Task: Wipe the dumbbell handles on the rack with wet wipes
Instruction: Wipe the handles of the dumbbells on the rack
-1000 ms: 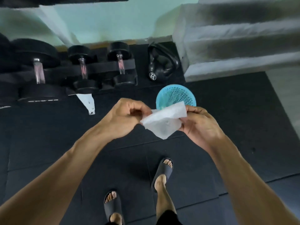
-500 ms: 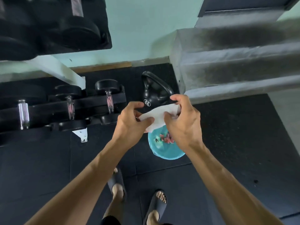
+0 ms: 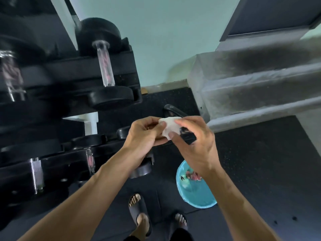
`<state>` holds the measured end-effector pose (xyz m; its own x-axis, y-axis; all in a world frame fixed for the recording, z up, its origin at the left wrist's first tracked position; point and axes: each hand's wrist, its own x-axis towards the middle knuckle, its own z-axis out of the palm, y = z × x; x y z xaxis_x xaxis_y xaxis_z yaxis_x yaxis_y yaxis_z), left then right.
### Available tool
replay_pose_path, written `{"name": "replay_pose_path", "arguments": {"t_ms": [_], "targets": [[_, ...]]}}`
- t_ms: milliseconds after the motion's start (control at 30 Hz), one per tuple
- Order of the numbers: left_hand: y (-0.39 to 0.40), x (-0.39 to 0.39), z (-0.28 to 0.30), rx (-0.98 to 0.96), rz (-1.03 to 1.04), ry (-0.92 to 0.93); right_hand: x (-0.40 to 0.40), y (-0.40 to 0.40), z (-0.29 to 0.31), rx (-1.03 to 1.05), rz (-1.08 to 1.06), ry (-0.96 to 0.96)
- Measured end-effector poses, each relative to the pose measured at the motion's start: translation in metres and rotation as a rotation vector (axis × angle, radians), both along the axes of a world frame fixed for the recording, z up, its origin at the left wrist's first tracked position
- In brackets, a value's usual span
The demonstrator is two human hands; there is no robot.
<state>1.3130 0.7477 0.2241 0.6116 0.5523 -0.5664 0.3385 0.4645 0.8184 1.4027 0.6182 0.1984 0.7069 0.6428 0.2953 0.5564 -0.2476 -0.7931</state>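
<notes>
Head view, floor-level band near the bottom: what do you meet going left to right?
Lower rack dumbbell handle → left sandal → right foot → blue basin → bare black floor mat.

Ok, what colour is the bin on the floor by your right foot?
Light blue, almost turquoise; the bin shows best in the head view, below the right hand.

Both forearms are bare from the lower edge of the view up to the wrists, with no sleeves, watch or rings showing on the left hand (image 3: 145,134) or the right hand (image 3: 194,145). Each foot wears a dark open-toed slide sandal (image 3: 139,213) with a broad strap across it, toes uncovered. Dark trouser or shorts fabric (image 3: 180,234) shows at the bottom edge.
</notes>
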Motion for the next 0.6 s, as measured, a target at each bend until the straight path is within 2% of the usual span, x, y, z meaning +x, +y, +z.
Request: {"name": "replay_pose_path", "arguments": {"t_ms": [100, 167, 267, 367, 433, 467, 533, 600], "targets": [[0.018, 0.013, 0.011, 0.059, -0.057, -0.015, 0.011, 0.028, 0.0, 0.009, -0.012, -0.013], [0.034, 0.02, 0.021, 0.124, -0.111, -0.035, 0.026, 0.047, 0.002, 0.03, -0.052, 0.082], [0.063, 0.021, 0.036, 0.485, -0.201, 0.01, 0.049, 0.078, 0.01, 0.026, -0.075, 0.282], [0.092, 0.01, 0.045, 0.916, -0.04, 0.042, 0.069, 0.12, 0.016, -0.002, -0.028, 0.364], [0.111, 0.002, 0.042, 1.146, 0.071, 0.19, 0.076, 0.148, 0.016, -0.045, 0.017, 0.374], [0.118, -0.003, 0.037, 1.157, 0.089, 0.307, 0.079, 0.16, 0.016, -0.07, 0.03, 0.36], [0.128, -0.011, 0.029, 1.011, 0.069, 0.563, 0.082, 0.186, 0.015, -0.104, 0.066, 0.332], [0.129, -0.015, 0.021, 0.841, 0.054, 0.673, 0.084, 0.209, 0.013, -0.119, 0.105, 0.291]]}}
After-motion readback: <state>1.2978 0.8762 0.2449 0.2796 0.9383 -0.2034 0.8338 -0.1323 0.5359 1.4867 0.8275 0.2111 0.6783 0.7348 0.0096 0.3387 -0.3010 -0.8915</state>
